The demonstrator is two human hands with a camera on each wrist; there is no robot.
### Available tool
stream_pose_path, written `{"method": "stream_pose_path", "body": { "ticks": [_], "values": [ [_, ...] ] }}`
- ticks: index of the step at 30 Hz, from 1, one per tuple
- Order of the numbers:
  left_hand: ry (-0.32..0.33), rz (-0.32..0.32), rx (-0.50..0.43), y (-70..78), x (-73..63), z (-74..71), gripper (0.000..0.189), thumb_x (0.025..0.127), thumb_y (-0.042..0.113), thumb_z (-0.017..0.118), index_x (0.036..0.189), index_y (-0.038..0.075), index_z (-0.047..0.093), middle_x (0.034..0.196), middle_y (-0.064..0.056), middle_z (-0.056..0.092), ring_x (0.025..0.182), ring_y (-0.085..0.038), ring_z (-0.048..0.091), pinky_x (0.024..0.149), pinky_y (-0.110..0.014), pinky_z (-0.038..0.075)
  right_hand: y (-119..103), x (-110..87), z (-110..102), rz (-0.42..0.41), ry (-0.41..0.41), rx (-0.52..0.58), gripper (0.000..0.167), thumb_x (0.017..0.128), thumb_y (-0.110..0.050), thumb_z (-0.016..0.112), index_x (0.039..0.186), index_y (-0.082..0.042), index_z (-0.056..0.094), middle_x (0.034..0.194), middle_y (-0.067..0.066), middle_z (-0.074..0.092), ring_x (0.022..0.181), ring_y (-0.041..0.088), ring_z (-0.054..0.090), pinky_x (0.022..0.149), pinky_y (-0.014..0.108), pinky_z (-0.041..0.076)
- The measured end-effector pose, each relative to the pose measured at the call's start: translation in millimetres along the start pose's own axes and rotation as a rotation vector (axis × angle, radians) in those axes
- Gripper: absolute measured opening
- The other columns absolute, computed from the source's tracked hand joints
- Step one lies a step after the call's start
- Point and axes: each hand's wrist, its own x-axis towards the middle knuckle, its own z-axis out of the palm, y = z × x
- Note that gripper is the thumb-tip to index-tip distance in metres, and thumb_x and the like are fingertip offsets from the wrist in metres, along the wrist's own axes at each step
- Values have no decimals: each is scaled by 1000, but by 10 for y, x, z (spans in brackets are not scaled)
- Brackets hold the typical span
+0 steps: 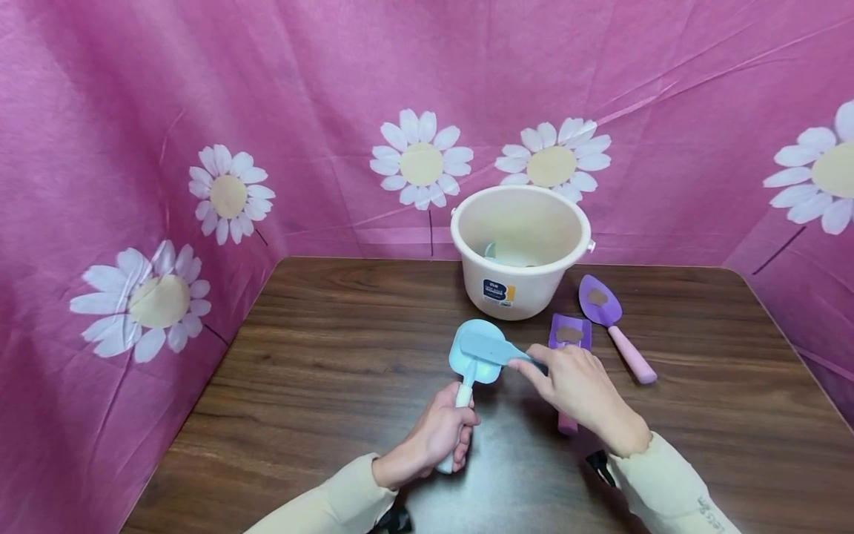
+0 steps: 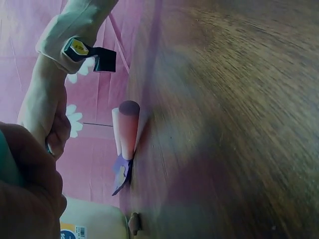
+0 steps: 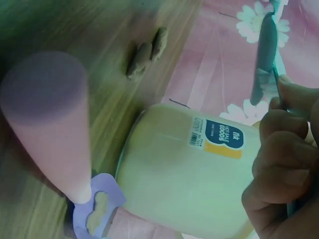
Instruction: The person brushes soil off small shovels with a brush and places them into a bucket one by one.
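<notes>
My left hand [image 1: 443, 430] grips the white handle of a light-blue toy shovel [image 1: 456, 356], its scoop pointing toward the bucket. In my right hand [image 1: 583, 389], a blue flat-bladed tool [image 1: 487, 347] is pinched between thumb and fingers. Its blade lies across the shovel's scoop and overlaps it in the head view. Beneath and beyond the right hand lies a purple shovel [image 1: 555, 326] with a pink handle [image 1: 567, 424], partly hidden by that hand. The right wrist view shows the tool's teal blade [image 3: 266, 55] above the curled fingers [image 3: 279, 164].
A cream bucket [image 1: 520, 285] stands at the back, with a small pale-blue thing [image 1: 490, 251] inside. Right of it lies a purple trowel [image 1: 603, 315] with a brown patch. Two brown lumps [image 3: 139, 60] lie on the wooden table [image 1: 320, 356] near the bucket. Pink flowered cloth [image 1: 320, 96] hangs behind.
</notes>
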Motion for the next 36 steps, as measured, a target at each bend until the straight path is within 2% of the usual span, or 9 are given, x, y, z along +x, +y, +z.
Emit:
{"method": "stream_pose_path", "body": {
  "ticks": [6,11,18,23,25,31,33,36],
  "values": [
    [-4,-14,-24,-7,-1,1,18,81,5,51,92,10,38,48,2,37,29,-10,33,27,-25,31,4,-10,46,-13,54,-4,34,86,-34,70,65,-22,45,55,-12,19,49,7,26,43,20,24],
    [-8,-32,-53,-7,1,2,19,80,5,51,91,11,38,49,3,36,30,-9,32,27,-24,30,18,-14,87,-11,87,39,31,86,-32,71,67,-22,48,56,-13,18,49,6,26,44,19,25],
    [-33,-32,-83,-21,6,8,19,81,5,50,94,10,38,49,3,37,32,-9,32,28,-24,30,53,-22,126,93,41,138,28,91,-35,65,69,-23,53,55,-14,22,51,5,28,47,19,27],
    [-29,-20,-78,-14,12,-3,19,81,4,50,94,9,38,50,3,37,32,-9,32,28,-23,31,60,-9,106,171,13,244,23,93,-37,62,77,-21,63,56,-14,30,49,2,30,45,20,29],
    [-21,-23,-70,-11,17,-12,19,80,5,50,95,9,38,50,3,37,32,-9,33,28,-23,31,59,-7,81,148,8,241,22,92,-35,63,76,-21,62,56,-14,28,48,0,28,43,19,28],
    [21,-5,50,2,25,-50,18,82,5,52,96,8,41,50,1,38,31,-10,34,28,-23,32,4,-10,-23,-52,-55,88,31,89,-35,68,67,-26,48,56,-17,21,50,-1,23,42,17,23],
    [30,11,101,2,22,-62,17,81,4,51,96,7,43,49,1,39,30,-11,35,27,-23,33,-15,-13,-47,-71,-78,55,33,88,-37,68,66,-26,45,55,-17,21,50,-1,23,42,17,22],
    [30,20,141,-1,10,-68,16,81,3,50,95,5,43,48,0,40,28,-11,36,26,-24,34,-21,-12,-61,-76,-69,8,34,87,-38,69,65,-25,45,55,-15,21,49,1,25,40,17,23]
  ]
}}
